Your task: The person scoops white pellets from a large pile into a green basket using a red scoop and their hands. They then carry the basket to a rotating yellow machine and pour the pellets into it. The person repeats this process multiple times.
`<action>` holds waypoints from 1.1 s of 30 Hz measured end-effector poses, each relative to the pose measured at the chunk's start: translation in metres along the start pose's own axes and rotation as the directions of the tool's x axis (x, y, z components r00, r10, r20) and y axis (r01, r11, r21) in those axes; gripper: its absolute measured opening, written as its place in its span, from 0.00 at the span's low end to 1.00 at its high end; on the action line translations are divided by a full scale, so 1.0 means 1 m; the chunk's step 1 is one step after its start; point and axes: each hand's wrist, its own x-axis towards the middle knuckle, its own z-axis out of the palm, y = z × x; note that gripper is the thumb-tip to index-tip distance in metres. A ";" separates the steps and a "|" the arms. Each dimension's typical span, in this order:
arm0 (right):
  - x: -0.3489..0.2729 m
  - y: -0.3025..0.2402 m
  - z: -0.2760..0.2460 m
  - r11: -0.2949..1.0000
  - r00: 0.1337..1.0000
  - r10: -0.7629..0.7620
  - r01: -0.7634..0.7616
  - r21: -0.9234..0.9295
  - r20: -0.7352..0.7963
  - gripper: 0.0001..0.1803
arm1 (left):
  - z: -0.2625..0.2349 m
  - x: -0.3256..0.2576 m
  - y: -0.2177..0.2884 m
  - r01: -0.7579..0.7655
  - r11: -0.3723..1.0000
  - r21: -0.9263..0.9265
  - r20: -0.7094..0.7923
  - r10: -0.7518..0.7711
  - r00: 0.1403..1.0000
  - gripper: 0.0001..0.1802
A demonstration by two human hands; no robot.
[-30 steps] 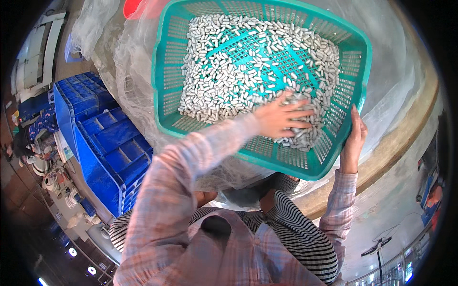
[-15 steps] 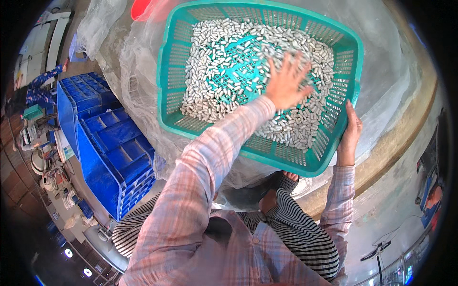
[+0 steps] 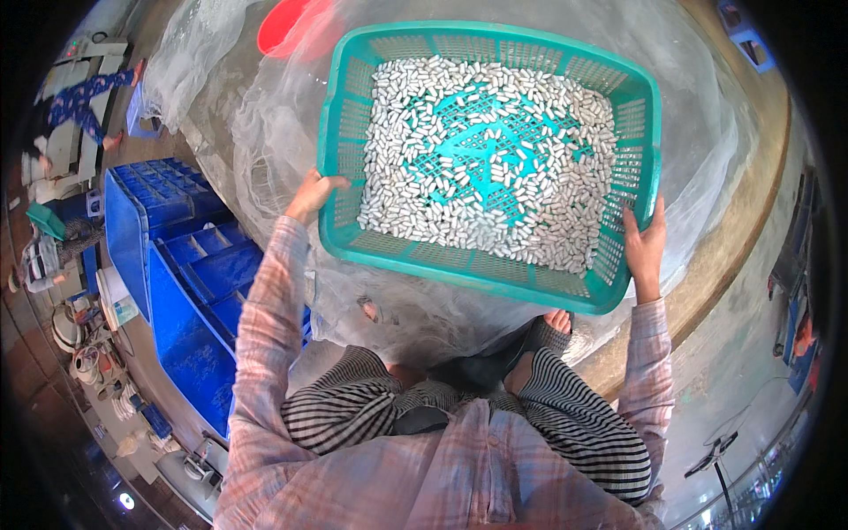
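Both my hands hold a large green plastic basket [image 3: 477, 284] with slotted walls and a perforated bottom. My left hand [image 3: 315, 195] is closed on its left rim, the thumb lying over the edge. On the right side, my right hand [image 3: 646, 243] grips the opposite wall, thumb inside and fingers outside. Many small white capsule-shaped pieces [image 3: 415, 208] lie loose in the basket. They are heaped toward the walls and sparse in the middle, where the bright green bottom shows through. I cannot tell exactly what the pieces are.
Blue plastic crates [image 3: 190, 265] stand to my left. Beyond the basket a red basin [image 3: 287, 26] sits at the far left, partly under thin clear plastic sheeting [image 3: 265, 132]. A raised curved edge [image 3: 751, 221] runs along the right. Another person's legs [image 3: 84, 97] show at far left.
My left hand has left the pieces inside and taken hold of the basket's left rim. The pieces have spread differently, and the basket sits more level in view.
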 end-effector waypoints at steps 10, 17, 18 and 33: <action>-0.007 0.014 0.015 0.867 0.956 0.240 -0.289 0.407 0.167 0.22 | -0.031 -0.148 0.207 -0.119 0.957 -0.266 -0.372 0.012 0.928 0.38; -0.017 -0.013 0.083 0.785 0.921 0.271 -0.379 0.489 0.279 0.24 | -0.030 -0.206 0.234 -0.313 0.890 -0.331 -0.612 0.051 0.789 0.40; -0.014 -0.011 0.081 0.804 0.921 0.265 -0.374 0.462 0.285 0.24 | -0.028 -0.209 0.236 -0.315 0.883 -0.347 -0.596 0.052 0.802 0.40; 0.001 -0.013 0.064 0.871 0.893 0.243 -0.373 0.320 0.380 0.30 | -0.028 -0.201 0.219 -0.332 0.880 -0.338 -0.589 0.078 0.805 0.37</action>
